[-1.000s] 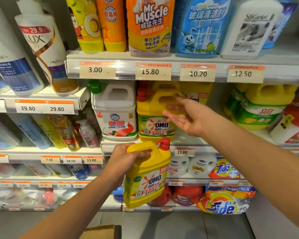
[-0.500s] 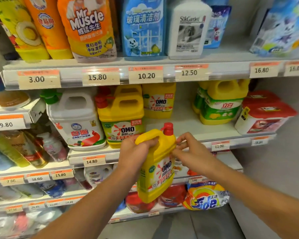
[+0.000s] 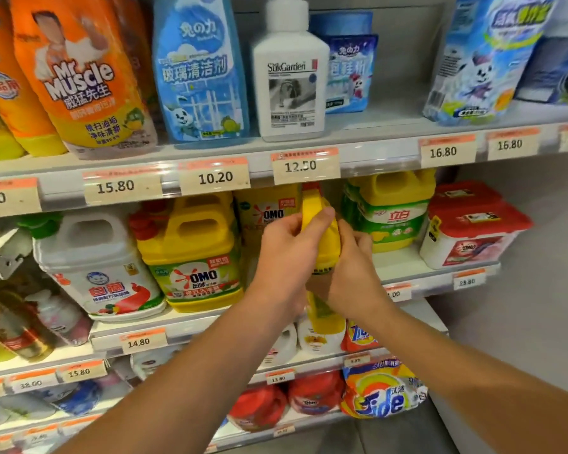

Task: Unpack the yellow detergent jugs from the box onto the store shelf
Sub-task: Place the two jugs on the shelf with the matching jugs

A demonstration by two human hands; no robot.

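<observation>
A yellow OMO detergent jug [image 3: 322,234] with a red cap is held edge-on between both hands, just in front of the middle shelf [image 3: 407,267]. My left hand [image 3: 286,253] grips its handle side and my right hand [image 3: 351,273] presses its right side. On the shelf to the left stands another yellow OMO jug [image 3: 194,253], and a third yellow OMO jug [image 3: 266,211] sits further back behind the held one. The box is out of view.
A white jug [image 3: 95,267] stands left of the OMO jugs. Right of the held jug are a green-labelled yellow jug [image 3: 387,211] and a red-lidded tub [image 3: 473,227]. The upper shelf's price-tag rail [image 3: 217,175] hangs just above. Tide bags [image 3: 381,391] lie below.
The held jug has risen from below the shelf edge to shelf level and turned edge-on. My right hand, open and free one second ago, closed on its right side.
</observation>
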